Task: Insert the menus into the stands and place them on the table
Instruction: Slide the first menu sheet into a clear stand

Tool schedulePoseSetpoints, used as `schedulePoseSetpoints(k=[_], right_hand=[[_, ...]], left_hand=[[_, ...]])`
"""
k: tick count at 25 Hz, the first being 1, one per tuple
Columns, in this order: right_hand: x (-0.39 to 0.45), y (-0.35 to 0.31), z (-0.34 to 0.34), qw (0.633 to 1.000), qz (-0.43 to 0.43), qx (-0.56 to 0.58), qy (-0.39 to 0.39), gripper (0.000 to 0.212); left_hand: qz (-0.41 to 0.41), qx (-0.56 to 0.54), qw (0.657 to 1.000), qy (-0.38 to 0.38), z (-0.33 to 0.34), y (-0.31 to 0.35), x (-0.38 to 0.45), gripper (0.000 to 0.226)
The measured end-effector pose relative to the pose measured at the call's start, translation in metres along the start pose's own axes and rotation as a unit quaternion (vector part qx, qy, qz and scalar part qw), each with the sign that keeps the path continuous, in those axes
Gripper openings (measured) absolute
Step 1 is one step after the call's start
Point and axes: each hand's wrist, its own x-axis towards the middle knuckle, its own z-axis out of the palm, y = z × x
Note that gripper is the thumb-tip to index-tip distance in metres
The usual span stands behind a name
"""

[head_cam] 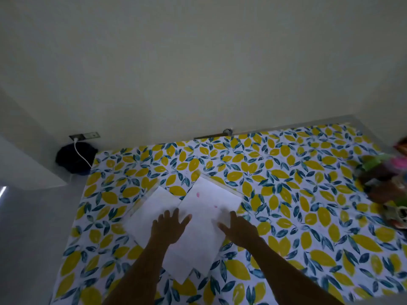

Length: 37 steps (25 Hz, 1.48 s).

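Several white menu sheets lie flat and overlapping on the lemon-print tablecloth (286, 177). The largest menu sheet (211, 201) has small pink marks; a second menu sheet (152, 208) lies to its left. Thin clear edges, perhaps acrylic stands (226, 187), show along the far sides of the sheets. My left hand (169, 225) hovers over the sheets with fingers spread, holding nothing. My right hand (239, 227) is at the right edge of the large sheet, fingers apart, also holding nothing.
A blurred pile of colourful items (387, 179) sits at the table's right edge. A dark bag (74, 157) with a white cable (82, 156) plugged into a wall socket (84, 135) is beyond the table's far left corner. The wall runs along the far edge.
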Motion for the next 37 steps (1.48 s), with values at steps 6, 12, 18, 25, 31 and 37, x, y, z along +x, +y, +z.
schedulePoseSetpoints(k=[6, 12, 18, 25, 31, 37], right_hand=[[0.016, 0.01, 0.027, 0.991, 0.051, 0.123, 0.028, 0.07], [0.002, 0.001, 0.05, 0.94, 0.107, 0.312, 0.088, 0.057], [-0.018, 0.022, 0.042, 0.905, 0.134, 0.389, 0.107, 0.031], [-0.059, 0.072, 0.0, 0.853, 0.075, 0.506, 0.108, 0.037], [-0.092, 0.09, -0.048, 0.848, 0.033, 0.525, 0.072, 0.032], [-0.067, 0.083, -0.091, 0.861, 0.015, 0.502, 0.079, 0.018]], left_hand=[[-0.013, 0.091, 0.989, 0.112, 0.034, 0.015, 0.021, 0.083], [-0.026, 0.021, 0.994, 0.101, 0.038, 0.012, 0.018, 0.075], [-0.011, -0.123, 0.988, 0.089, 0.036, -0.007, -0.007, 0.049], [0.126, -0.226, 0.965, 0.048, 0.039, -0.027, -0.058, 0.037], [0.184, -0.314, 0.93, 0.048, 0.038, -0.007, -0.095, 0.04], [0.227, -0.278, 0.928, 0.102, -0.005, 0.02, -0.087, 0.022]])
